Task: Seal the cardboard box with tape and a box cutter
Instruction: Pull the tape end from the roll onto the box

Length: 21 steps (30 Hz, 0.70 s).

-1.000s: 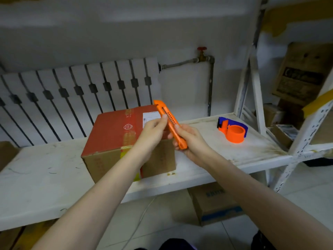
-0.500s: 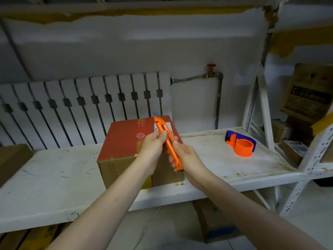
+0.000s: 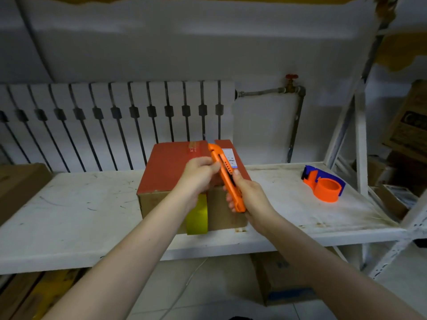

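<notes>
A cardboard box (image 3: 169, 168) with a red top and a white label sits on the white shelf (image 3: 69, 213). A strip of yellow tape (image 3: 198, 214) runs down its front face. I hold an orange box cutter (image 3: 225, 174) above the box. My right hand (image 3: 248, 197) grips its lower handle, thumb on the slider. My left hand (image 3: 199, 174) pinches the upper part of the cutter. A short blade tip shows at its top end. An orange and blue tape dispenser (image 3: 324, 185) rests on the shelf to the right, apart from both hands.
A white radiator (image 3: 111, 121) and a pipe with a red valve (image 3: 291, 77) stand behind the shelf. Cardboard boxes sit at the left edge (image 3: 20, 188), on the right rack (image 3: 406, 125) and on the floor under the shelf (image 3: 284, 282).
The view has tilted, so box and hands sit lower in frame. Both hands stay on the cutter; my right thumb has slid up along its body.
</notes>
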Motion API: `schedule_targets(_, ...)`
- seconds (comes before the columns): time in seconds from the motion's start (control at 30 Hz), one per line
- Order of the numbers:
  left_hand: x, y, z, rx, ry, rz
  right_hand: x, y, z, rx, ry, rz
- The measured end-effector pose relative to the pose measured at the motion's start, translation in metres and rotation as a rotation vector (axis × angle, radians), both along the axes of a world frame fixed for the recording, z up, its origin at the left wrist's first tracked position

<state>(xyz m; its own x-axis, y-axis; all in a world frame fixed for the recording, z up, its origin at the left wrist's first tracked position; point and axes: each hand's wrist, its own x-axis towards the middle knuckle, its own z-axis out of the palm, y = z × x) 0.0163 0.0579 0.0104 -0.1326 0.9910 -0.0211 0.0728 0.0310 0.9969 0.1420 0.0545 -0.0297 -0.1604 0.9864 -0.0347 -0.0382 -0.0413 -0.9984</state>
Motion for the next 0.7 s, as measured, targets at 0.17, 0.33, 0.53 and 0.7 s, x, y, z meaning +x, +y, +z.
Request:
schedule_targets(0.17, -0.035, -0.01, -0.013, 0.016, 0.373, 0.38, -0.003, 0.035, -0.002, 0.443, -0.598, -0.218)
schedule_targets(0.33, -0.035, -0.019, -0.042, -0.288, 0.253, 0.291, -0.012, 0.067, -0.01, 0.61, -1.317, -0.296)
schedule_targets(0.53, -0.023, -0.026, -0.059, -0.254, -0.024, 0.206, -0.024, 0.063, -0.025, 0.879, -1.152, -0.076)
schedule_targets(0.7, -0.018, -0.028, -0.067, -0.204, -0.222, 0.197, -0.03, 0.052, -0.025, 0.917, -1.129, 0.257)
